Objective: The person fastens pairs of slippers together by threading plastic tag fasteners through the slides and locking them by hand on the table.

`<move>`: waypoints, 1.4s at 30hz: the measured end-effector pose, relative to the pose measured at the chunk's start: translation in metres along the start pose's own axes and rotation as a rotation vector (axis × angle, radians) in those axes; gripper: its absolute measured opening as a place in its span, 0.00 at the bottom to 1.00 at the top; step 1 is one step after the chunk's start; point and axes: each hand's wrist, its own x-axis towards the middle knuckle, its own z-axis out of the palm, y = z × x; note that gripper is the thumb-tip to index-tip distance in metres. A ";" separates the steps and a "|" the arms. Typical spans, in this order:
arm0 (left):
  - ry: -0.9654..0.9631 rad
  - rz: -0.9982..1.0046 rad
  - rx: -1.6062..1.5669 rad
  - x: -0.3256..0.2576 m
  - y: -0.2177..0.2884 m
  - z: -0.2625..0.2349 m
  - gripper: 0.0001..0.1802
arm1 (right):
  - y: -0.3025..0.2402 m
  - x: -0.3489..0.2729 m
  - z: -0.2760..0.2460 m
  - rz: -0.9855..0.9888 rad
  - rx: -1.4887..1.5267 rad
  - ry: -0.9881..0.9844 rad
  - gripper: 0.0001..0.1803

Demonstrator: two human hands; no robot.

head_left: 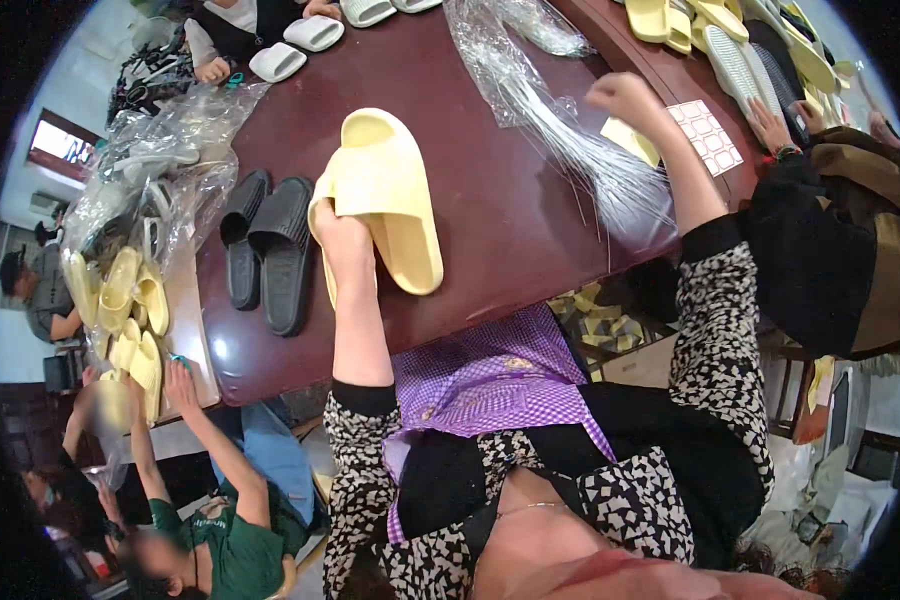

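My left hand [346,246] is closed on a pair of yellow slippers [411,225] above the dark red table, its fingers at the nearer slipper's strap. The two slippers lie together, one partly over the other. Out to the right, my right hand [630,103] is raised over the table with its fingers curled; whether anything is in them does not show. Beside and below it fans a bundle of thin white ties [580,150], coming out of a clear plastic bag [485,60]. A pair of black slippers [287,262] lies just left of the yellow ones.
A red-and-white label sheet [705,138] lies at the right. Clear bags [170,140] and more yellow slippers [120,290] line the left side. White slippers [278,62] stand at the far edge. Co-workers' hands [768,128] are at the right, left and far sides.
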 end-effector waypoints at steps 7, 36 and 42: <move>0.057 -0.122 0.493 -0.001 -0.047 -0.004 0.21 | 0.028 -0.027 0.068 0.109 -0.026 0.082 0.13; -0.044 0.170 1.176 -0.021 -0.035 -0.012 0.13 | -0.071 -0.051 -0.015 0.125 0.402 0.240 0.07; -0.174 0.475 0.759 -0.043 -0.004 0.027 0.06 | -0.078 -0.085 0.001 -0.073 0.310 0.114 0.08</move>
